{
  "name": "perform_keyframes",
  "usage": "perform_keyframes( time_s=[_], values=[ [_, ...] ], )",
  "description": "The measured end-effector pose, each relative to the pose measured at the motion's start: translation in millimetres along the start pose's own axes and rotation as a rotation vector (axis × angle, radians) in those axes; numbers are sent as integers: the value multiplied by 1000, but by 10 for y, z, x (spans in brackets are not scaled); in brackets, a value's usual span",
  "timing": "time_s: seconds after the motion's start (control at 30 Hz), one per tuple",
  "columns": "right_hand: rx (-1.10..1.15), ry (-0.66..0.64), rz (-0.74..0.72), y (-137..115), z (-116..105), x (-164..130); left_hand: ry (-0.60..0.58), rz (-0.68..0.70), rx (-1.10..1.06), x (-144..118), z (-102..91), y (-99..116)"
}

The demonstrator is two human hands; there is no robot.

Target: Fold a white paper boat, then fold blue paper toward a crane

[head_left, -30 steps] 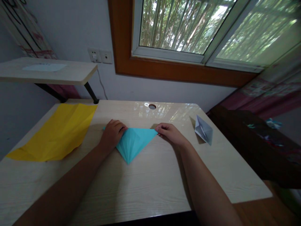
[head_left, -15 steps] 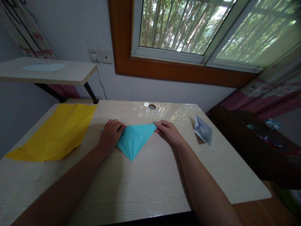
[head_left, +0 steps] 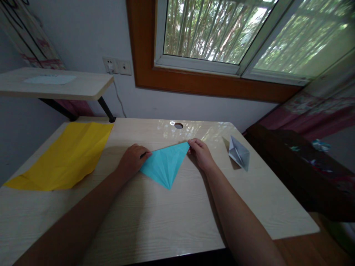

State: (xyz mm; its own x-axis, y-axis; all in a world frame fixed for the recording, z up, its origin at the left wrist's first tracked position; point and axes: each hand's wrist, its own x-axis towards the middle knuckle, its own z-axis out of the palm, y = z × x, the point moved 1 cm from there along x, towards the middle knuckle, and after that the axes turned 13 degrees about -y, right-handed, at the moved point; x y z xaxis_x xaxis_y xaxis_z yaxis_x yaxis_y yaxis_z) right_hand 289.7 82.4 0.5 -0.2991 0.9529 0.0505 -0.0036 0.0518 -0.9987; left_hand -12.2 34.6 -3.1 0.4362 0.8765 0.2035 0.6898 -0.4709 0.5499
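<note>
A turquoise sheet of folded paper lies across the middle of the desk, its creases fanning out from a point that faces me. My right hand pinches its upper right corner between thumb and fingers. At the upper left edge, my left hand is closed on the paper, and part of that side is hidden under the hand. A small dark thing shows between the left thumb and fingers; I cannot make out what it is.
On the left of the desk lies a large yellow sheet of paper. A grey-white folded paper piece stands at the right. A raised shelf overhangs the back left corner. A round cable hole is near the back edge.
The turquoise paper has shifted to the right and turned, its right corner now higher and its lower point further right. Both hands moved right with it, still gripping it.
</note>
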Motion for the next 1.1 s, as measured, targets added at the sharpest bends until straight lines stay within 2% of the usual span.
perform_keyframes(
  time_s=[0.13, 0.27, 0.53, 0.7, 0.77, 0.83, 0.9, 1.03, 1.1],
  values=[
    [-47, 81, -58, 23, -19, 15, -16, 0, 2, 8, -14, 5],
    [-109, 215, -118, 39, -74, 33, -31, -19, 15, 7, -22, 7],
    [2, 483, -177, 108, -242, 76, 42, -92, -55, 9, -35, -19],
    [55, 509, -184, 99, -232, 83, 61, -239, -171, -12, -86, 8],
    [69, 506, -178, 99, -221, 84, 76, -256, -254, -23, -90, 16],
    [74, 502, -173, 102, -217, 84, 74, -204, -329, -29, -78, 21],
    [66, 500, -170, 106, -219, 84, 34, -80, -326, -29, -59, 32],
    [23, 507, -152, 119, -226, 85, -87, 213, -144, -33, -25, 76],
    [2, 505, -140, 126, -225, 88, -121, 281, -57, -42, -12, 92]
  ],
)
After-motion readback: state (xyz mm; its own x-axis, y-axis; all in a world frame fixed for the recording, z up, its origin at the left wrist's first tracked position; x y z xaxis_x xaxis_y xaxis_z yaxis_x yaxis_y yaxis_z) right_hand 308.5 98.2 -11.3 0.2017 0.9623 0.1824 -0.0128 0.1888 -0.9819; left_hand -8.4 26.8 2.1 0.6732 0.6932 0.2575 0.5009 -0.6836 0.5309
